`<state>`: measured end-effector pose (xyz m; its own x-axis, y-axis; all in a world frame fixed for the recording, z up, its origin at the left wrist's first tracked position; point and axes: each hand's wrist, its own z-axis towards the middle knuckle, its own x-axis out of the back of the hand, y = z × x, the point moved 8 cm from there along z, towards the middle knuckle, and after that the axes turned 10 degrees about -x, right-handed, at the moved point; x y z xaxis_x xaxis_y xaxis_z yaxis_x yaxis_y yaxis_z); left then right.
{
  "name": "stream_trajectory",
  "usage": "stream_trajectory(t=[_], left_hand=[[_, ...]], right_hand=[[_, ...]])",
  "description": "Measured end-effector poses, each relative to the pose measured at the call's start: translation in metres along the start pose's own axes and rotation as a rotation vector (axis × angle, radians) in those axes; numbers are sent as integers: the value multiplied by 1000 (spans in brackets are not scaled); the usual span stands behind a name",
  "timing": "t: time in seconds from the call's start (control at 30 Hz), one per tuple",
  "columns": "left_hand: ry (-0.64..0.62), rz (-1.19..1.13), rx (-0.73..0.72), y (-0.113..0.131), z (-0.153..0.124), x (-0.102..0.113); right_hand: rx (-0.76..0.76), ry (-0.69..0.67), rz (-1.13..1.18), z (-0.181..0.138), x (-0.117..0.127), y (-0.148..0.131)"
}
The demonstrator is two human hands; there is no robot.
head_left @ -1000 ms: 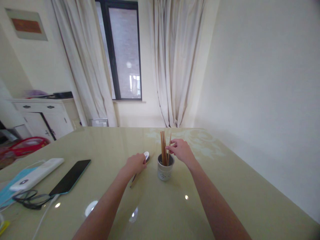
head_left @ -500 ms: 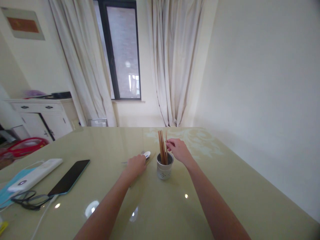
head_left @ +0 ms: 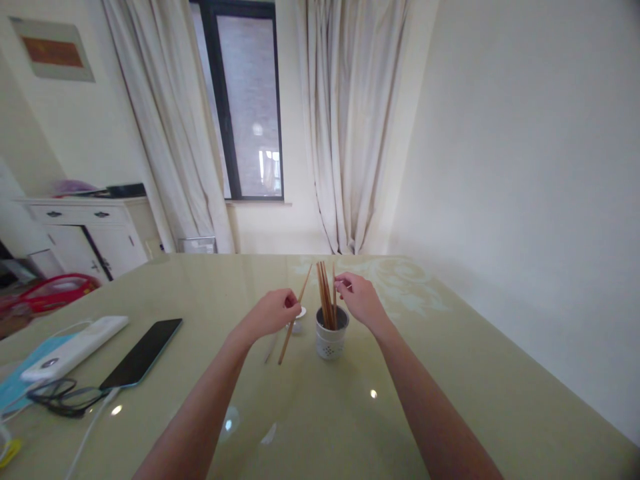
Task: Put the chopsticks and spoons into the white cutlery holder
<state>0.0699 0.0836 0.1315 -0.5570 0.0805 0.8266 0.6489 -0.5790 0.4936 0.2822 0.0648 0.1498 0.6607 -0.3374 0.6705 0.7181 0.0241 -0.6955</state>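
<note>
No readable text, label, brand or number was found; the framed picture (head_left: pixel 53 50) left of the window (head_left: pixel 245 100) was too blurred to read.

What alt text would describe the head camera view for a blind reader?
The left hand lifts one chopstick beside a white cup of chopsticks, whose tops the right hand pinches. A phone lies on the table.

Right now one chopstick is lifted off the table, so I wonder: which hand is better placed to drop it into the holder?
Left hand: it already grips the chopstick, beside the holder.
</note>
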Motion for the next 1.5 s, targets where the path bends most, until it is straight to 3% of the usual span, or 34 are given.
stream_trajectory(t=[0.1,0.17,0.33,0.4,0.47,0.63,0.7,0.87,1.03,1.17,1.27,1.4,1.5], left_hand=[[105,-347,-109,27,-1,11],[144,-534,-186,44,-2,11],[217,-521,-291,69,-2,6],[218,-483,-293,72,-2,2],[174,-386,-292,74,-2,-3],[-99,-76,-372,78,-6,-34],[-163,-23,-394,76,-7,-43],[-235,27,-373,65,-7,-54],[-272,-109,-386,64,-7,-49],[-141,-260,-261,42,0,-26],[-17,-78,-83,1,4,-12],[-123,250,91,-48,-1,-25],[-189,293,83,-63,-4,-42]], right_hand=[[50,177,59,-9,24,-17],[101,219,126,-18,33,-30],[192,-34,358,-28,24,-55],[209,-53,385,-29,26,-58],[195,1,412,-29,37,-56],[162,253,405,-28,78,-42],[155,281,356,-25,83,-37],[100,142,187,-11,58,-22],[-30,-40,-36,-2,23,-3],[-95,-170,-95,-2,6,7],[-104,-207,-101,-4,0,7],[-98,-200,-100,-6,1,5],[-96,-190,-108,-8,4,5]])
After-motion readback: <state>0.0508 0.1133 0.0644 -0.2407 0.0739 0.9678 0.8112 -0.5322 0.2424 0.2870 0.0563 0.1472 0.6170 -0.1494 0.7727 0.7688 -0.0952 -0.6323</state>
